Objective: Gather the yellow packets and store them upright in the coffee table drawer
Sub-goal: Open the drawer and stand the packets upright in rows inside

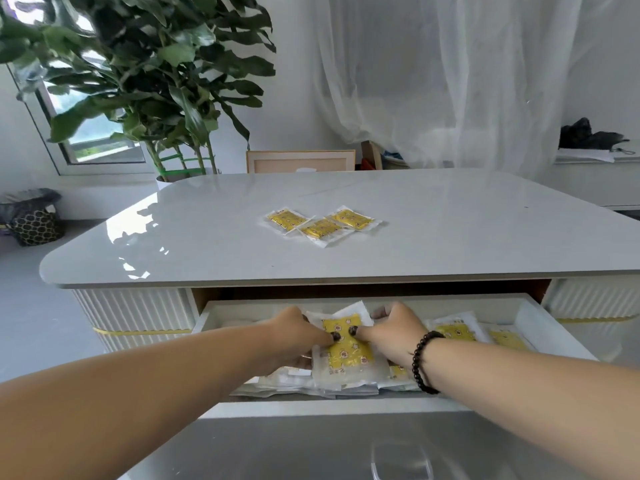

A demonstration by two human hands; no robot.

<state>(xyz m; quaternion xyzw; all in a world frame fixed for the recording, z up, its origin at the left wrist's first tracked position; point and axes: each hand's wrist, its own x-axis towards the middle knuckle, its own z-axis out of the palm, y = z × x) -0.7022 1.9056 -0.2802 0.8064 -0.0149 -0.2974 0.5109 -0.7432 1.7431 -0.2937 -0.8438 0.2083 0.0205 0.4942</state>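
Note:
The coffee table drawer (pixel 540 317) is pulled open below the tabletop. Inside it, my left hand (pixel 298 332) and my right hand (pixel 394 332) both grip a bunch of yellow packets (pixel 348 351) standing roughly upright, thumbs pressed on the front one. More yellow packets (pixel 453 332) lean at the drawer's right side. On the coffee table top (pixel 207 237), three yellow packets lie flat and partly overlapping: a left one (pixel 285 219), a middle one (pixel 320 230) and a right one (pixel 351 219).
A large potted plant (pixel 156 81) stands behind the table's left corner. A dark patterned bin (pixel 34 223) sits on the floor at far left. A picture frame (pixel 299 161) leans behind the table, under sheer curtains (pixel 450 81). The drawer's glossy front (pixel 346 445) is nearest me.

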